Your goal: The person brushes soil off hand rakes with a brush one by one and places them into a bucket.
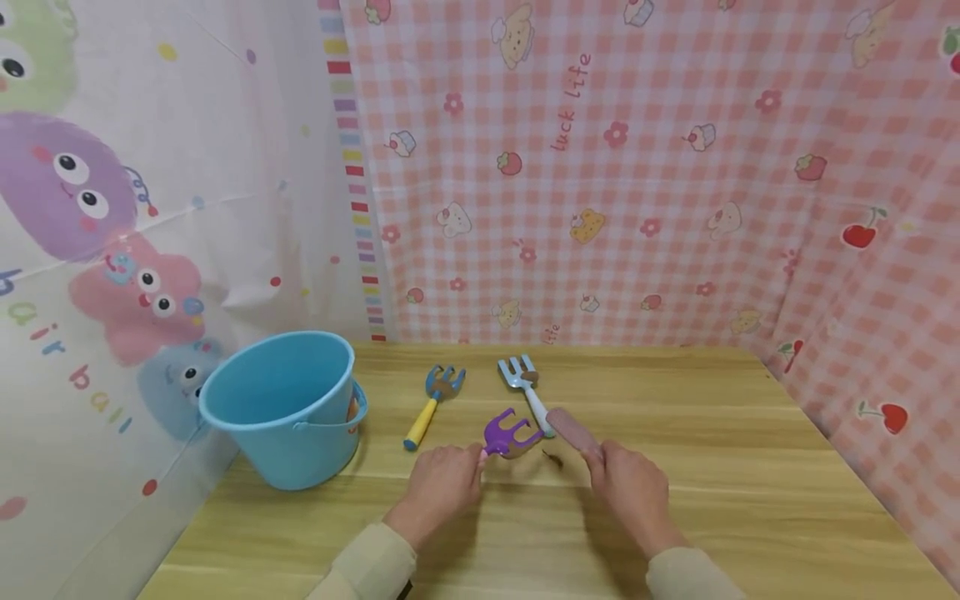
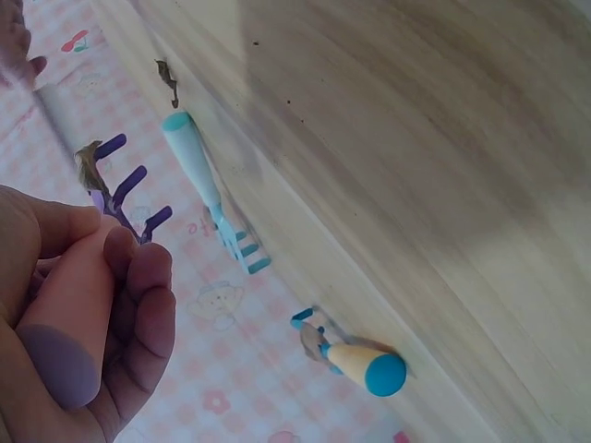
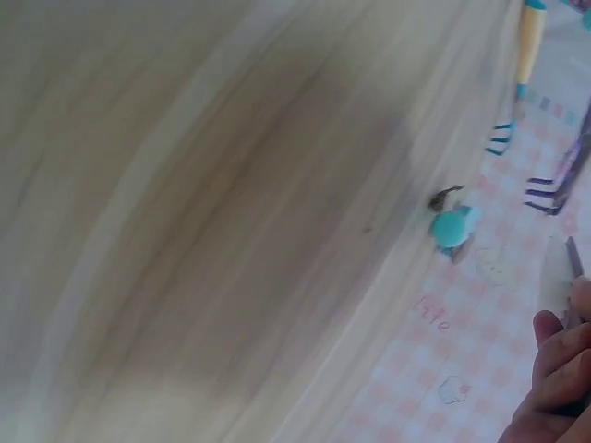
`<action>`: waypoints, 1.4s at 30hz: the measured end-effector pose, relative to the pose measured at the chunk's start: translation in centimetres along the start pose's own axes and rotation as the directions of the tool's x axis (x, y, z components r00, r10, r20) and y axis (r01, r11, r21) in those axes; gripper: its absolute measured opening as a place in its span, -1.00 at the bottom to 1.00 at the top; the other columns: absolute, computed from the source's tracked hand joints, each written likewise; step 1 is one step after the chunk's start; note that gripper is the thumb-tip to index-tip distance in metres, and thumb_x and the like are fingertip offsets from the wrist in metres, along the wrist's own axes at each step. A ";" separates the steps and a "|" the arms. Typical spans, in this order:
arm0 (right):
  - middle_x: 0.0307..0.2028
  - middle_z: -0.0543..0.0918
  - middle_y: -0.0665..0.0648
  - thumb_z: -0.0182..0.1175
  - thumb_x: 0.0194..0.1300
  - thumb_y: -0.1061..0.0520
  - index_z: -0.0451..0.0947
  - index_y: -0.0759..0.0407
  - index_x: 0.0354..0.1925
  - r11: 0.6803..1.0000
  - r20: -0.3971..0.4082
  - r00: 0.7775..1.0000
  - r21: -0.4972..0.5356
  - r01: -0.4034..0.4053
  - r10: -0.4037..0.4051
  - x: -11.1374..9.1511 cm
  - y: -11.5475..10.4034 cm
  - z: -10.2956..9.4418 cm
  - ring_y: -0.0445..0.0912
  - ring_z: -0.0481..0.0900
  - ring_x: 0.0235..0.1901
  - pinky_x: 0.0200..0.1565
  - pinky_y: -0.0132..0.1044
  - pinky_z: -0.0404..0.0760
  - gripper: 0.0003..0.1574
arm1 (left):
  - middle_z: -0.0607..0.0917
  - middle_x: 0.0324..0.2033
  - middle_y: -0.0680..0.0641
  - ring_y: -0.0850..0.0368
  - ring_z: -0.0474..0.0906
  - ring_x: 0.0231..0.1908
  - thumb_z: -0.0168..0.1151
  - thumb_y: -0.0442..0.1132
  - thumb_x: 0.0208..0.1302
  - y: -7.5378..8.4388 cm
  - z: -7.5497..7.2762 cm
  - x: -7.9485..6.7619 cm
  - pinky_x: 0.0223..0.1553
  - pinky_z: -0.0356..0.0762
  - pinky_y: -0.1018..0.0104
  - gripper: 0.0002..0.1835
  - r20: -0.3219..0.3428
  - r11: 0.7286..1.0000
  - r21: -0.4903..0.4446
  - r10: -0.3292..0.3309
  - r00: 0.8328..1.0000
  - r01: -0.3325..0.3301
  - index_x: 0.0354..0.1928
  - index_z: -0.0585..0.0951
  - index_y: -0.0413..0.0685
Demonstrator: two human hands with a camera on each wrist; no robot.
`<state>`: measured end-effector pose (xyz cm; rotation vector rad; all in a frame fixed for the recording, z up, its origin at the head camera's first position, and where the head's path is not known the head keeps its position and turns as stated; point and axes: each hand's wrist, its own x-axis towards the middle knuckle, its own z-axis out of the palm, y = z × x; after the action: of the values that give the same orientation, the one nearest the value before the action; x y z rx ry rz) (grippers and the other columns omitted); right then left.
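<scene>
My left hand (image 1: 444, 483) grips the pink handle (image 2: 76, 300) of a small purple hand rake (image 1: 504, 435), its tines raised above the table. In the left wrist view, a dried brown leaf (image 2: 89, 168) sits against the rake's head. My right hand (image 1: 633, 492) holds a long, round-ended mauve brush-like tool (image 1: 573, 430), with a pale side (image 3: 554, 277) showing in the right wrist view; its exact kind is unclear. The tool's tip is near the rake. Behind them lies a light blue hand fork (image 1: 534, 408) with something brown on its head.
A yellow-handled blue hand rake (image 1: 422, 423), with brown matter at its tines, lies left of the fork. Further left stands a light blue bucket (image 1: 300, 450). A dark dried scrap (image 1: 552, 458) lies on the wooden table (image 1: 750, 483). Patterned cloths (image 1: 675, 183) hang behind and beside it.
</scene>
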<state>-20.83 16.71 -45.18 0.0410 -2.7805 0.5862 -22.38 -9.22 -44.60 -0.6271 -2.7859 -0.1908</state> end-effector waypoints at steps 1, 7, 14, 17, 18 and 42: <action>-0.65 0.48 0.05 0.18 0.40 -0.07 0.51 0.14 -0.46 1.000 -0.005 1.000 0.008 0.006 -0.006 -0.1 -0.2 0.0 -0.03 0.44 -0.65 -0.63 -0.11 0.37 -0.62 | 0.42 -0.70 0.07 0.12 0.42 -0.66 0.14 -0.13 0.42 -0.1 0.1 0.0 -0.57 0.39 0.24 -0.80 0.005 1.000 -0.001 -0.006 1.000 0.006 -0.38 0.57 -0.01; -0.64 0.52 0.01 0.24 0.35 -0.14 0.54 0.05 -0.47 0.991 -0.054 0.990 0.038 0.131 -0.129 -0.8 -2.6 0.8 -0.03 0.51 -0.63 -0.61 -0.08 0.41 -0.63 | 0.40 -0.71 0.10 0.15 0.39 -0.67 0.16 -0.15 0.40 0.0 0.3 0.1 -0.59 0.37 0.26 -0.80 0.010 1.000 -0.027 0.009 1.000 -0.009 -0.42 0.54 0.00; -0.69 0.45 -0.03 0.28 0.31 -0.12 0.42 0.01 -0.60 0.989 -0.052 0.987 0.001 0.151 -0.150 -1.0 -2.8 1.2 -0.10 0.38 -0.68 -0.63 -0.12 0.36 -0.56 | 0.38 -0.72 0.09 0.14 0.39 -0.68 0.12 -0.13 0.43 0.3 0.4 0.1 -0.62 0.35 0.26 -0.74 -0.019 1.000 0.005 0.027 0.999 -0.027 -0.46 0.50 0.02; -0.68 0.47 0.00 0.28 0.31 -0.12 0.43 0.02 -0.59 0.991 -0.039 0.990 -0.007 0.136 -0.137 -0.9 -2.4 1.3 -0.08 0.40 -0.68 -0.63 -0.11 0.37 -0.56 | 0.40 -0.73 0.09 0.13 0.41 -0.68 0.13 -0.13 0.42 0.4 0.4 0.0 -0.62 0.37 0.24 -0.74 -0.029 0.999 0.016 0.034 0.999 -0.033 -0.47 0.50 0.02; -0.68 0.48 0.01 0.29 0.31 -0.12 0.44 0.03 -0.59 0.992 -0.036 0.991 -0.012 0.129 -0.130 -0.8 -2.2 1.4 -0.08 0.41 -0.68 -0.63 -0.11 0.37 -0.57 | 0.40 -0.73 0.09 0.13 0.41 -0.68 0.14 -0.14 0.42 0.4 0.4 0.0 -0.62 0.37 0.24 -0.74 -0.029 0.999 0.015 0.033 0.999 -0.033 -0.47 0.50 0.02; -0.68 0.45 -0.01 0.29 0.30 -0.07 0.52 0.05 -0.54 0.994 -0.017 0.994 0.013 0.106 -0.106 -0.6 -2.3 1.1 -0.10 0.38 -0.67 -0.62 -0.13 0.34 -0.64 | 0.36 -0.74 0.09 0.17 0.33 -0.72 0.12 -0.13 0.44 0.3 0.6 0.6 -0.65 0.30 0.28 -0.72 -0.041 0.998 0.046 0.045 0.998 -0.043 -0.48 0.50 0.01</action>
<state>-20.39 14.19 -45.40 0.1849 -2.7388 0.5758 -22.94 -8.61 -45.01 -0.6656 -2.7250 -0.1307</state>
